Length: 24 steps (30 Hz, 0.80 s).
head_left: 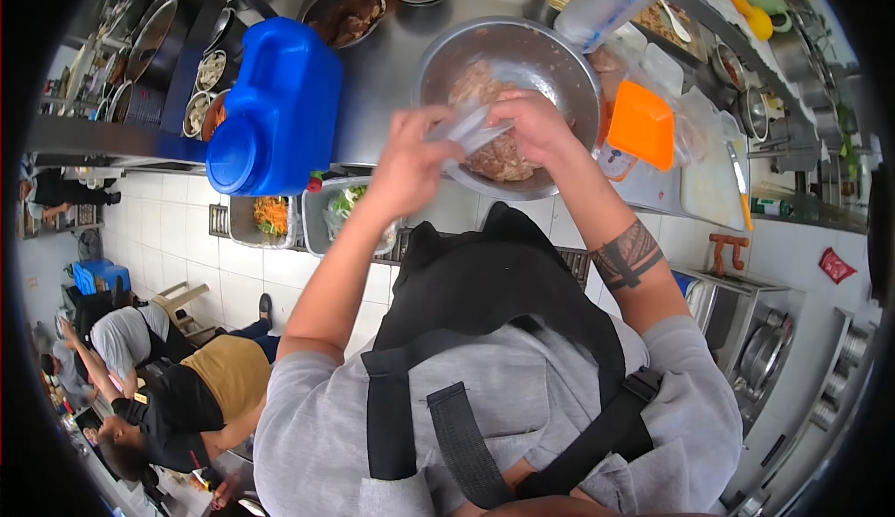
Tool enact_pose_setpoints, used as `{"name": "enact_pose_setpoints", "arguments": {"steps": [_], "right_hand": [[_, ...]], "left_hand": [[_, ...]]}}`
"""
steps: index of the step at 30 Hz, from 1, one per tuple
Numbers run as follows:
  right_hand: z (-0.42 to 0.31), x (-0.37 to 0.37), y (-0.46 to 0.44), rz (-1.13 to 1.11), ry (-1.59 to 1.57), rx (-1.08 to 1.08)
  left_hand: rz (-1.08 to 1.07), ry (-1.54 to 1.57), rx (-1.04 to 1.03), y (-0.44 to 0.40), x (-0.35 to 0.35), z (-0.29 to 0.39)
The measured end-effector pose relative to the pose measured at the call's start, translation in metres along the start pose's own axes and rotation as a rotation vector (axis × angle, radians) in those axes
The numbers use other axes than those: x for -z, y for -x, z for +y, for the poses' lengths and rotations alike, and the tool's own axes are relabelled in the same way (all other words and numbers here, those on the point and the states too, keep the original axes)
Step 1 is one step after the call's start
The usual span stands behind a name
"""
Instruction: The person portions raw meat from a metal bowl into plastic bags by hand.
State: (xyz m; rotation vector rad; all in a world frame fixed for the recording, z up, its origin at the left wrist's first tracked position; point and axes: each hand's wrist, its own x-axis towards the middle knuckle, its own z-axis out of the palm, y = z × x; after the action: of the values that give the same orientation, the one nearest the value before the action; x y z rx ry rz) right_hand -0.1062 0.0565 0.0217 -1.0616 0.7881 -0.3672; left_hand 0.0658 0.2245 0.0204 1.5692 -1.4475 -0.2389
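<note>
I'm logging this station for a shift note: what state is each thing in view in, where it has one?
Clear plastic: crumpled; whether open, unclear
Left hand: at the clear plastic, blurred; grip unclear
Right hand: fingers curled on the clear plastic
Large steel bowl: uncovered, holding ground meat
Blue jug: capped
Carrot bin: uncovered
Yellow-handled knife: lying down, unheld

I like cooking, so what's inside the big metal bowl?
Pinkish mince is in the bowl. The right hand and clear plastic cover part, so what's under them can't be seen.
</note>
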Motion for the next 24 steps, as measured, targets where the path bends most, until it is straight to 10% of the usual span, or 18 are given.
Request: {"name": "enact_pose_setpoints", "arguments": {"steps": [5, 7, 11, 18, 24], "right_hand": [[-0.004, -0.01, -0.024, -0.195, 0.375, 0.06], [0.007, 0.006, -0.054, 0.07, 1.057, 0.384], [0.062, 0.01, -0.094, 0.076, 1.562, 0.153], [0.013, 0.046, -0.102, -0.196, 1.487, 0.005], [-0.065, 0.073, -0.04, -0.135, 0.627, -0.154]], "left_hand": [[-0.002, -0.424, 0.176, -0.013, 0.027, -0.02], [0.033, -0.412, 0.275, -0.011, 0.03, -0.02], [0.036, -0.374, 0.345, -0.006, 0.039, -0.022], [0.03, -0.342, 0.339, -0.008, 0.041, -0.019], [-0.094, -0.348, 0.276, -0.049, 0.021, -0.013]]}}
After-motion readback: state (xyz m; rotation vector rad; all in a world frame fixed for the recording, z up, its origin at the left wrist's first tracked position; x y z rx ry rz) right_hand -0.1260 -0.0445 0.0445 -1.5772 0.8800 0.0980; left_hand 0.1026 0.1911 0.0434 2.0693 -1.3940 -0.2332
